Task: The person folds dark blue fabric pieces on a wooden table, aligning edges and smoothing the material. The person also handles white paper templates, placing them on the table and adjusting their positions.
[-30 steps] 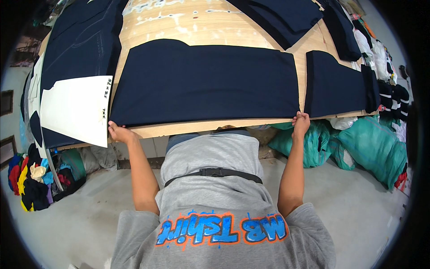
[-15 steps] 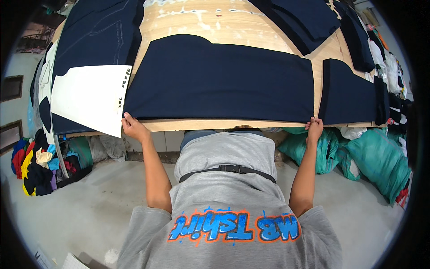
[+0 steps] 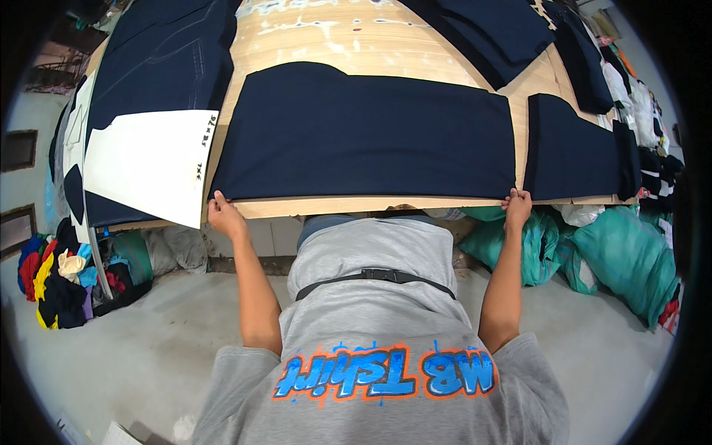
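Observation:
A large dark navy fabric piece (image 3: 363, 137), cut with a curved bump on its far edge, lies flat along the near side of the wooden table (image 3: 319, 37). My left hand (image 3: 225, 214) pinches its near left corner between thumb and fingers. At the near right corner, my right hand (image 3: 517, 206) pinches the same piece. The near edge stretches straight between both hands, just inside the table's front edge. Close to my left hand lies a white pattern sheet (image 3: 148, 159) with handwriting, resting on other navy fabric (image 3: 159, 59) that carries chalk lines.
A smaller navy cut piece (image 3: 571, 152) lies right of my right hand, with more navy pieces (image 3: 489, 37) beyond. Green sacks (image 3: 623, 256) stand on the floor at right. A pile of colourful cloth (image 3: 63, 278) sits below the table's left end.
Both hands keep their pinch on the fabric piece. Its left corner has shifted slightly right, away from the white sheet, and its right corner slightly left. The near edge looks straighter.

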Demonstrator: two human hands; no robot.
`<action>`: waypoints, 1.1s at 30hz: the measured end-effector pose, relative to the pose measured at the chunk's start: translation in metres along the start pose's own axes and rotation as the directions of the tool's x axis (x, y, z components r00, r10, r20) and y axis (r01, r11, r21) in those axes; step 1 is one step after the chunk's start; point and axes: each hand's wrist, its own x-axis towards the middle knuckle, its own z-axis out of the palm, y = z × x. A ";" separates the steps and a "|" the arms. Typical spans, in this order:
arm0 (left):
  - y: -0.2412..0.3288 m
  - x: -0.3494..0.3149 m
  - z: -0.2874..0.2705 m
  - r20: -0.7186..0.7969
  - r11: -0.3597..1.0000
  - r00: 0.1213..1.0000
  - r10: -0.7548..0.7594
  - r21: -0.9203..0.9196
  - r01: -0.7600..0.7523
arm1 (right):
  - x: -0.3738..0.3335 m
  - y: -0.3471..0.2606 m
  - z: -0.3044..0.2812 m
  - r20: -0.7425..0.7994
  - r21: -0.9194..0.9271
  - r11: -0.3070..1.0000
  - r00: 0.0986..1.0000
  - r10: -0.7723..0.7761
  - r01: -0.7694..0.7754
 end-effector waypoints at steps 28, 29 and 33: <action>-0.003 0.015 -0.018 0.081 0.968 0.997 0.005 0.250 -0.026 | 0.022 0.022 0.001 -0.050 -0.572 0.791 0.954 -0.294 0.214; 0.003 0.010 -0.020 0.067 0.955 0.997 0.026 0.294 -0.044 | 0.018 0.020 0.000 -0.054 -0.564 0.799 0.957 -0.285 0.206; 0.011 0.001 -0.015 0.033 0.920 0.991 0.128 0.370 -0.131 | 0.014 0.023 -0.003 -0.055 -0.571 0.796 0.958 -0.281 0.200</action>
